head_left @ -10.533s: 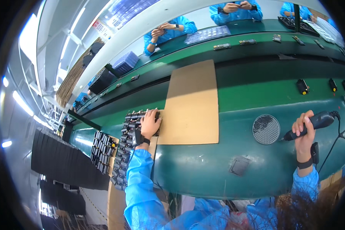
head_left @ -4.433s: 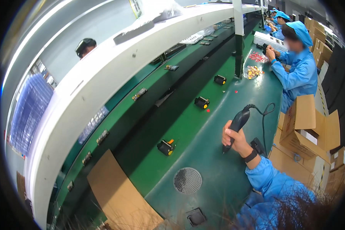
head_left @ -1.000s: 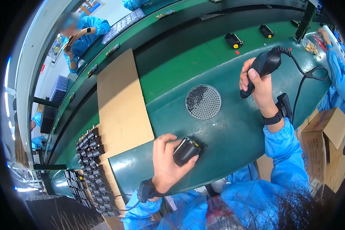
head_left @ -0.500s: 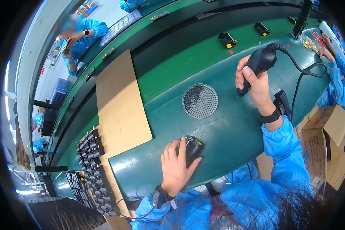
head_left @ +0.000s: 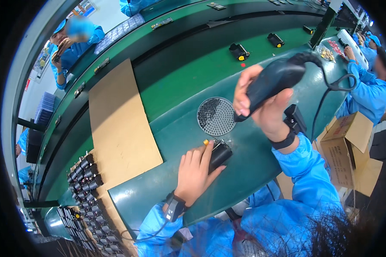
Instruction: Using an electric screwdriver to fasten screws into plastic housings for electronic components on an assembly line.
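My left hand (head_left: 193,173) rests on the green table mat with its fingers and thumb around a black cylindrical part (head_left: 221,155). That part has a small yellow knob by my index fingertip and a metal end facing away from me; my fingers cover some of it. My right hand (head_left: 270,115) grips a black corded hand tool (head_left: 276,79), its narrow end tilted down to the left, above the table and apart from the part. Just beyond the part lies a round perforated tray (head_left: 224,122), with small dark pieces gathered on its left side.
Cardboard (head_left: 120,115) lies left of the mat. Rows of black parts (head_left: 88,184) stand at the left. Similar parts (head_left: 239,52) sit on the green belt (head_left: 180,68). The tool's cord (head_left: 324,103) hangs at the right, near an open carton (head_left: 345,150) and another person's arm (head_left: 364,96).
My right hand has brought the tool lower and closer to the part. In my left hand the part has turned, and its yellow knob now shows at the far left. The view has shifted slightly.
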